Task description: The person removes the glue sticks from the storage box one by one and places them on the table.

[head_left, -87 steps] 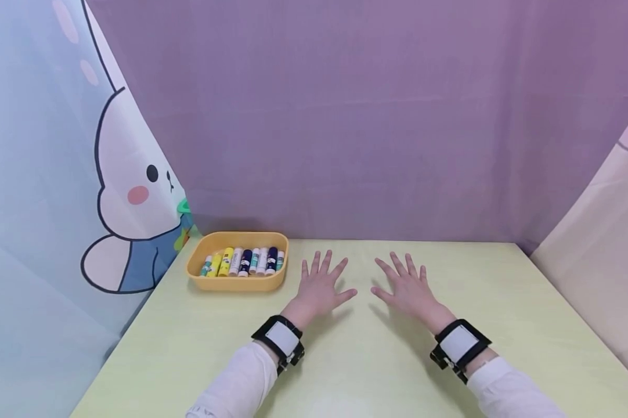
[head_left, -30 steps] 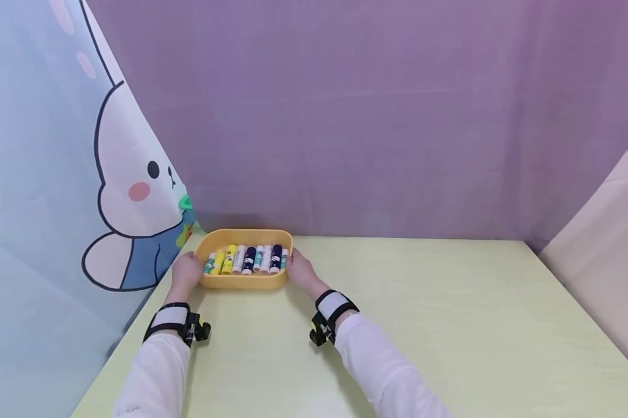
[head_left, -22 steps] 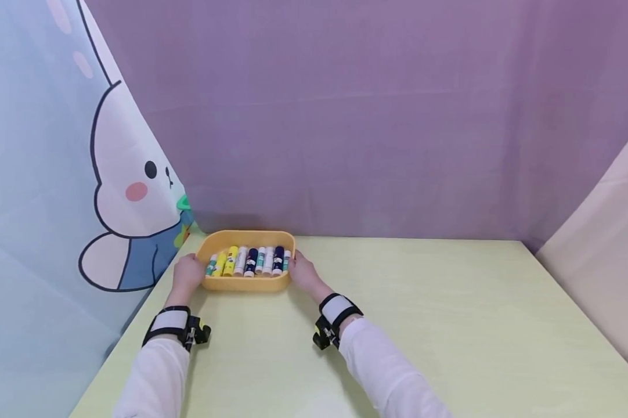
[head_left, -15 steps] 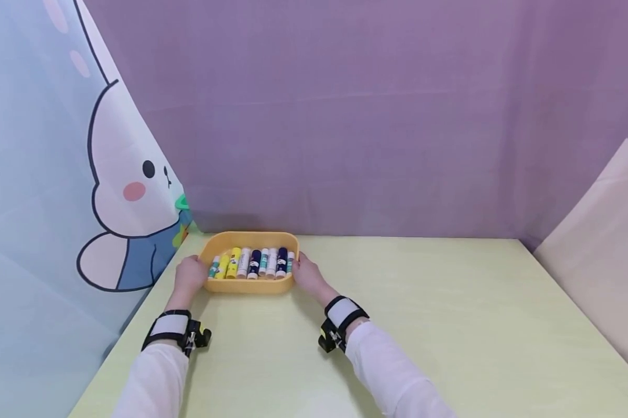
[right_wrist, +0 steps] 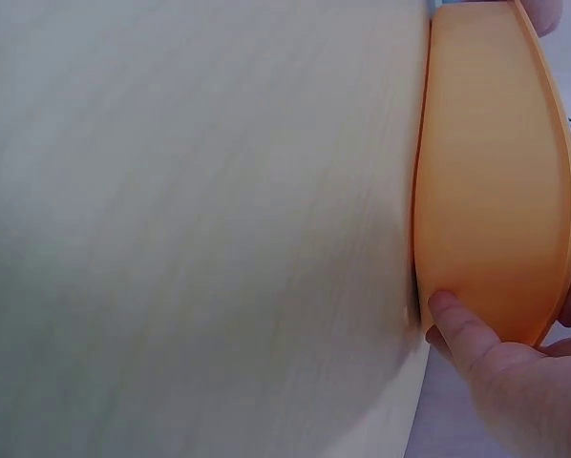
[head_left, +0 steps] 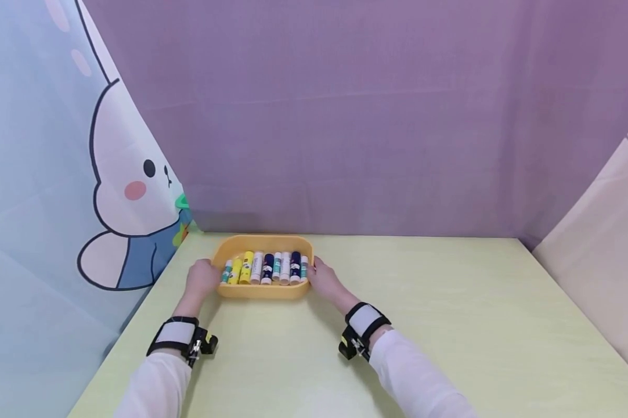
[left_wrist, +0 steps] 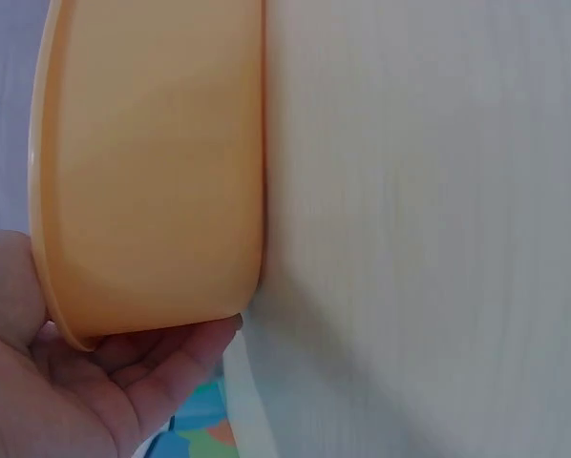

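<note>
Both hands hold a shallow orange plastic tray by its two short ends, low over the table near its back left. My left hand grips the left end; in the left wrist view its thumb is at the rim and its fingers lie against the outer wall. At the right end, my right hand does the same, with a fingertip pressed to the tray's side in the right wrist view. Several glue sticks in yellow, white, navy and teal lie side by side inside the tray.
The pale yellow-green table extends to the right and front. A purple cloth hangs along its back edge. On the left is a blue curtain with a cartoon rabbit; a pale curtain hangs on the right.
Earlier my hands were spread open over the mid-table. They then took hold of the tray's ends, and the tray has moved right and slightly toward me with the glue sticks in it.
</note>
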Demonstrator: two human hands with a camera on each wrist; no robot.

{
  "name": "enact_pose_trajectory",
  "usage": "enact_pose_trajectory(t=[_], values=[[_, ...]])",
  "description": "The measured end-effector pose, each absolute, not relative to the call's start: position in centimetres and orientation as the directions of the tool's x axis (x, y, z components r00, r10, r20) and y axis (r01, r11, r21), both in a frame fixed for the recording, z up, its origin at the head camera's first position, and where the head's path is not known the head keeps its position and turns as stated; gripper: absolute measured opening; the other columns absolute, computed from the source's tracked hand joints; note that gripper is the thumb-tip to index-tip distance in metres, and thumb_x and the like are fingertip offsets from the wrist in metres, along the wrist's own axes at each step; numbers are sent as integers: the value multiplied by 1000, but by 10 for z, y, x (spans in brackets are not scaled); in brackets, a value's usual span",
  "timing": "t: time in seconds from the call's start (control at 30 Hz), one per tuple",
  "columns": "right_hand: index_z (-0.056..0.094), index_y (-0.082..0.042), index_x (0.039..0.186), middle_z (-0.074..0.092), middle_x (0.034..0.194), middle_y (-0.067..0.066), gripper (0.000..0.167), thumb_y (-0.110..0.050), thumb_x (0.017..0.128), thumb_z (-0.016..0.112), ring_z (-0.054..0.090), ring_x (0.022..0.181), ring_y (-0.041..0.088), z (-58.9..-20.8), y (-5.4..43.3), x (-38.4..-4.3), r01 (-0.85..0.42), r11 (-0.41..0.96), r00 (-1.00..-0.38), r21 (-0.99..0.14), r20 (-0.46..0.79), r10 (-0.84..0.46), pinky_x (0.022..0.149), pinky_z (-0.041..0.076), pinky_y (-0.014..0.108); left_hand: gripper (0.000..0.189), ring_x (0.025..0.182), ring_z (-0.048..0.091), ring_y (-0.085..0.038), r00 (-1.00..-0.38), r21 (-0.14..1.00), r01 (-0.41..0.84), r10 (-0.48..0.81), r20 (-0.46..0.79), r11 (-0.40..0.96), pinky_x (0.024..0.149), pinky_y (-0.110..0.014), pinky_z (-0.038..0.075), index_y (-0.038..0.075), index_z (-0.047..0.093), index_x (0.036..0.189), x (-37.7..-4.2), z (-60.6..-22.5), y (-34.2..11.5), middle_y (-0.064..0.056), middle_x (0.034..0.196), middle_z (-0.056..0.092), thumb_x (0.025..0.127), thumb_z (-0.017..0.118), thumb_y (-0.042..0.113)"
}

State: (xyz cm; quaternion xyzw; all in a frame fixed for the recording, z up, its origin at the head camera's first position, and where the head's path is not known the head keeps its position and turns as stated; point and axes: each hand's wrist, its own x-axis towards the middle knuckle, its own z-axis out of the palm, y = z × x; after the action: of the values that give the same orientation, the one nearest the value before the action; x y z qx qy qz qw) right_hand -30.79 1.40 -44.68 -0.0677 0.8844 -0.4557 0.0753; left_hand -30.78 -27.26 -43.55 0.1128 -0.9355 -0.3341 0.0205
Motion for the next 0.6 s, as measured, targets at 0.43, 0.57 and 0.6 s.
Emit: enact_pose_trajectory(t=[0.43, 0.57, 0.6], values=[[32, 5, 142, 50, 133, 22, 48, -17, 100, 36, 54, 100, 25, -450, 64, -290, -97, 595, -981, -798, -25, -194, 84, 52, 39, 32, 66, 50, -21, -981, 644, -194, -156, -115, 740, 51, -24, 41, -14, 56, 109, -298, -436, -239, -16, 81, 56, 91, 41, 8], [32, 5, 142, 52, 130, 23, 48, -16, 100, 36, 55, 98, 25, -449, 76, -286, -92, 600, -983, -795, -23, -182, 84, 53, 39, 24, 59, 50, -19, -985, 650, -171, -132, -108, 740, 47, -23, 41, -9, 59, 92, -296, -435, -230, -12, 72, 56, 90, 43, 8], [32, 6, 142, 52, 131, 24, 48, -16, 100, 36, 55, 99, 25, -449, 79, -284, -92, 601, -983, -794, -24, -181, 86, 53, 40, 21, 58, 50, -19, -985, 651, -170, -127, -112, 740, 47, -23, 42, -7, 59, 88, -295, -434, -227, -12, 70, 57, 89, 43, 8]])
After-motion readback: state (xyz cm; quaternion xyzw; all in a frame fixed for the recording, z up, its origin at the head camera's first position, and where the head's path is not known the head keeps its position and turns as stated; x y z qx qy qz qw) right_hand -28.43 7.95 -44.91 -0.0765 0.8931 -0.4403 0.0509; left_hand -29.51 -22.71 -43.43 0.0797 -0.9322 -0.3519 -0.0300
